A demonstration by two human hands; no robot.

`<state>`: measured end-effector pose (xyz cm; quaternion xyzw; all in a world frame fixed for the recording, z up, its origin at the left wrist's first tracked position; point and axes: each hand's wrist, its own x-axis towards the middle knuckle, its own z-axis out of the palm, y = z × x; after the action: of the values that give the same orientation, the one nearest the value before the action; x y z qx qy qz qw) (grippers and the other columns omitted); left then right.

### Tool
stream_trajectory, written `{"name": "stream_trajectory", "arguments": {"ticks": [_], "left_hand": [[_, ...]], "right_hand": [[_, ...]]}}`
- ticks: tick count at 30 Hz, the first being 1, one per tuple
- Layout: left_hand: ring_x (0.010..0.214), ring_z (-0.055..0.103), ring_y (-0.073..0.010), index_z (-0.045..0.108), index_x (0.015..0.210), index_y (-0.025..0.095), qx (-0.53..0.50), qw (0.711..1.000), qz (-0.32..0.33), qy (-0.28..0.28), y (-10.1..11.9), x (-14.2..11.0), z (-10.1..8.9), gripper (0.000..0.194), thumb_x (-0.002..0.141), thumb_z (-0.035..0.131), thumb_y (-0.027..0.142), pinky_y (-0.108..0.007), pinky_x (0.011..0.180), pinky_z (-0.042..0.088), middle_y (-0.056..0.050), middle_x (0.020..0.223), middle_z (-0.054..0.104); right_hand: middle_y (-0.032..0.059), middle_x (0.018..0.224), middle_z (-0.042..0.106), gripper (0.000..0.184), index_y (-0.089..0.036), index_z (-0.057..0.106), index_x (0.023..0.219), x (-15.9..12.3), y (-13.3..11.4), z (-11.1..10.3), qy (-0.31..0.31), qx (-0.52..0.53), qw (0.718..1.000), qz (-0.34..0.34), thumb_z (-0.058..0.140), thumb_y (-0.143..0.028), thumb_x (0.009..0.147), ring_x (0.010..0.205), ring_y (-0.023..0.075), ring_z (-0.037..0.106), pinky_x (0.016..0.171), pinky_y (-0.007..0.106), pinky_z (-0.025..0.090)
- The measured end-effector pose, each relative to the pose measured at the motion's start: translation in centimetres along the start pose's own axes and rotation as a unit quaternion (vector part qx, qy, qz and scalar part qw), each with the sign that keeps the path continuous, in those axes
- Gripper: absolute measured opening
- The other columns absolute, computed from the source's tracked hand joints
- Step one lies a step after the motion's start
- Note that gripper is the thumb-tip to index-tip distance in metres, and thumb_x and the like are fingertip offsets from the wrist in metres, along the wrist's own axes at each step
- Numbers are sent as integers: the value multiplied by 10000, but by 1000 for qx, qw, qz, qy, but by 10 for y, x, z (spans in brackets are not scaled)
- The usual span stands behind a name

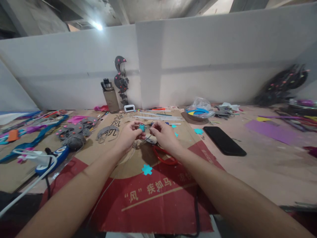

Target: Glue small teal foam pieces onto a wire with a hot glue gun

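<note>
My left hand (132,134) pinches a small teal piece (142,127) between thumb and fingers, above the cardboard. Close beside it on the right, my right hand (162,134) has its thumb and fingertips pressed together. Whatever they hold is too small to make out; a thin dark strand shows just below the fingertips. Beneath the right hand lie scissors with red handles (165,156), their blades partly hidden. A teal flower-shaped cutout (147,169) rests on the red part of the cardboard sheet (158,201). Another teal cutout (198,131) lies to the right.
A black phone (224,141) lies to the right, near purple sheets (268,131). A bottle (111,99) stands at the back by a small white clock (129,108). Grey yarn pieces (75,135) and a blue-white power strip (55,160) with a cable occupy the left.
</note>
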<state>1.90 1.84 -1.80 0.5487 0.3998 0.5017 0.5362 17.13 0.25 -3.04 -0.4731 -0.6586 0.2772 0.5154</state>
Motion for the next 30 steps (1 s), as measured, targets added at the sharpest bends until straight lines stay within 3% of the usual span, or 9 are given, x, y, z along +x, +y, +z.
{"name": "stream_trajectory", "arguments": {"ticks": [3,5,10,16,20,26,30], "left_hand": [[546,569,-100,554,805,150,10,1000,1,13,2,-1,1,235,582,621,119,-227,497,485,15,672,561],[507,525,-83,552,757,149,26,999,8,19,2,-1,1,192,577,610,118,-190,435,426,24,628,545],[461,439,-66,544,697,159,54,998,16,19,4,-3,1,114,595,594,155,-175,387,333,42,558,508],[470,433,-70,537,682,163,69,997,14,29,6,-4,1,105,600,600,183,-187,395,310,39,566,515],[457,431,-61,524,662,157,65,997,24,35,7,-3,1,108,605,613,183,-203,410,322,31,605,538],[400,354,-38,503,658,156,32,999,27,35,10,-5,4,169,603,656,198,-195,390,248,59,525,473],[411,393,-43,513,706,158,25,999,36,16,8,-4,3,192,614,673,209,-193,397,285,53,559,502]], "right_hand": [[-33,695,538,45,-214,451,764,0,3,6,-30,111,992,52,432,-251,783,558,104,503,537,245,428],[-37,691,524,54,-218,469,784,0,5,9,-36,128,989,62,427,-250,774,568,104,492,514,229,423],[-35,634,518,81,-201,506,748,1,6,8,-21,86,994,64,435,-238,749,589,113,482,557,236,398],[-2,730,586,111,-190,532,742,-2,0,4,4,25,1000,6,446,-253,772,702,135,524,653,264,402],[-25,706,555,111,-210,489,820,-5,-3,6,-3,63,998,11,384,-245,816,593,111,504,579,244,406],[-30,693,536,98,-203,509,854,-9,-15,4,28,-17,999,-20,482,-280,800,629,118,476,591,240,369],[-14,704,548,104,-191,532,764,-9,-20,-1,42,-51,997,-48,498,-278,809,641,117,464,615,243,355]]}}
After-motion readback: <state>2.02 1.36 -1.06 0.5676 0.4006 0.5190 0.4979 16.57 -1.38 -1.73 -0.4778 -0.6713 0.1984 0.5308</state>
